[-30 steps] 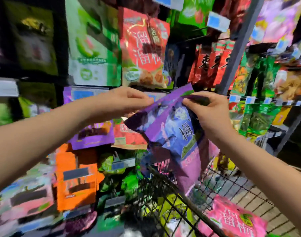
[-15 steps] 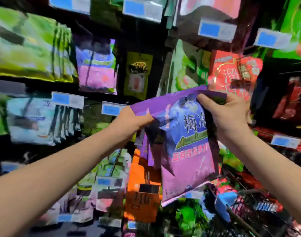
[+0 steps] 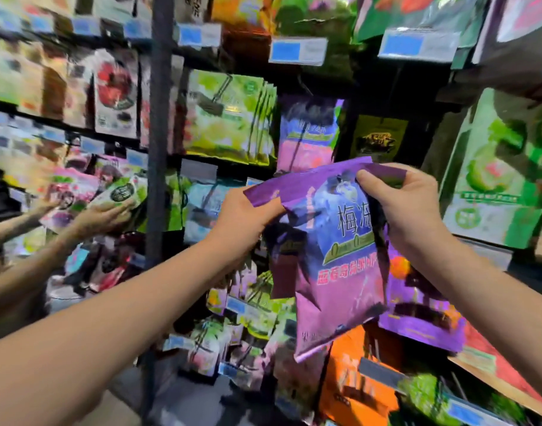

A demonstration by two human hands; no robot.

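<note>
Head view, purple snack bag [image 3: 334, 262]: held up in mid-air, centre-right, in front of the shelves and touching none of them.
Long axis: runs top to bottom. The sealed top strip is up between the two hands, the bottom edge hangs free and swings a little to the left, and the printed face is turned to the camera.
Left hand [image 3: 242, 222]: clamped on the left end of the top strip, with the fingers curled round behind the foil.
Right hand [image 3: 408, 210]: pinching the right end, thumb pressed on the front and the other fingers tucked behind.
Writing on the bag: a big "梅" reads clearly. The character beside it is cut off by a fold. There is a green banner under it, then a red line of characters too smeared to read.
Matching purple pack [image 3: 306, 133]: hanging on the shelf just above the held bag, same colours, print blurred.
Green packs [image 3: 226, 118]: a row on hooks left of it, lettering unreadable.
Price tags [image 3: 297, 50]: blue and white along the rails, nothing legible.
Another person's hand [image 3: 100, 215]: far left, beyond the dark upright post [image 3: 159, 118], fingers spread on a pale pouch [image 3: 119, 192].
Against a second ago: the bag lay slanted over a wire cart then. Now it hangs nearly straight and the cart is gone from sight.
Against half a second ago: same two-handed pinch. The view has swung left, bringing in the post and the other person's hand.
</note>
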